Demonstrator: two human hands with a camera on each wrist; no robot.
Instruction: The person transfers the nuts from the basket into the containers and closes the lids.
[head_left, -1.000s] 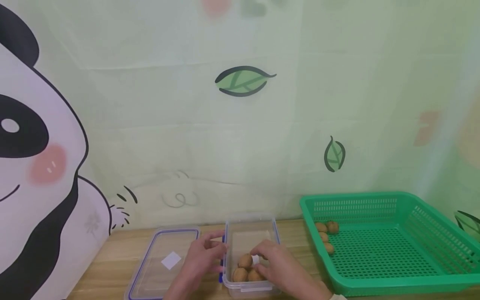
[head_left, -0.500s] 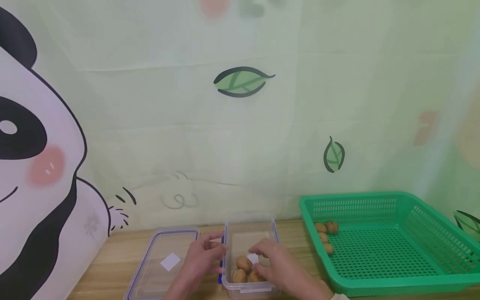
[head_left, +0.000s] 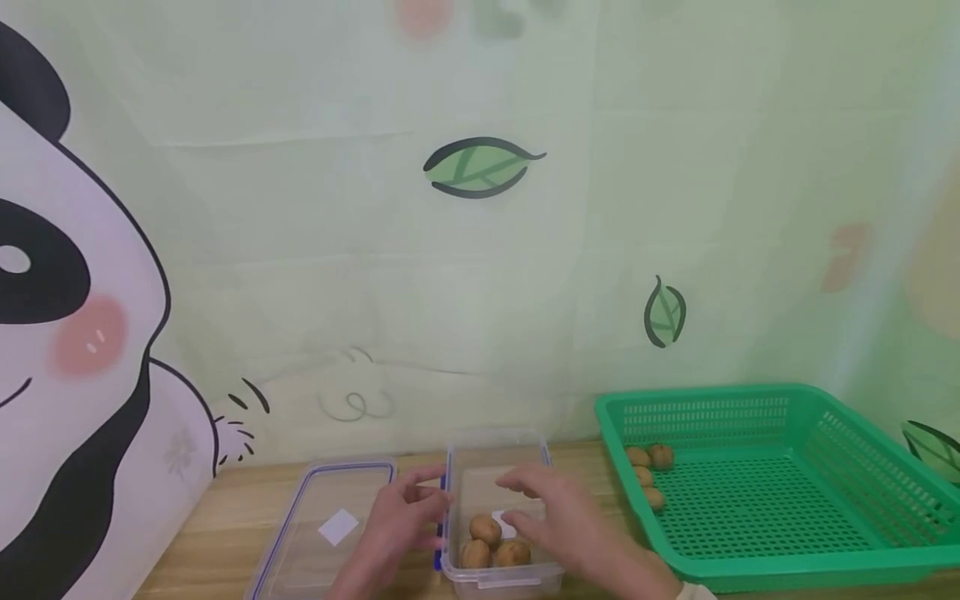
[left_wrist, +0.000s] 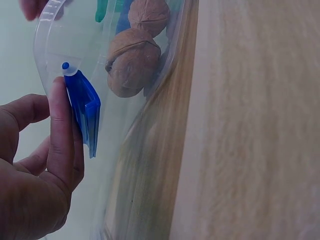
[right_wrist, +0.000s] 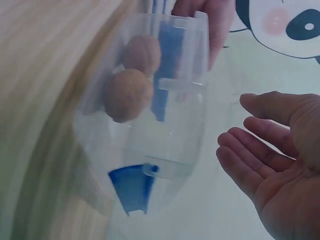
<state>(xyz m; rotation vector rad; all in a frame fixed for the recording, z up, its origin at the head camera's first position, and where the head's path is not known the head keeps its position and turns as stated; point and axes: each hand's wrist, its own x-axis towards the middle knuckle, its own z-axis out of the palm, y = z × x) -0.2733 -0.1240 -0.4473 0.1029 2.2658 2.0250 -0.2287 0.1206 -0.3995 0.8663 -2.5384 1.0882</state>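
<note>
Walnuts (head_left: 486, 530) loose in box (head_left: 480, 483) — right hand (head_left: 566, 521) empty

Change over the last second: right hand has lifted off the three walnuts at the box's near end. The rightmost one, partly covered earlier, now shows whole. Fingers parted, holding nothing, over the box's right side. My read: a finished release — those three are in. Left hand (head_left: 397, 517) is at the box's left wall, fingers fairly straight against the blue latch (left_wrist: 86, 107). Four other walnuts (head_left: 654, 498) sit in the green basket (head_left: 765, 508), right of the box. Lid (head_left: 352, 490) lies left of it.
</note>
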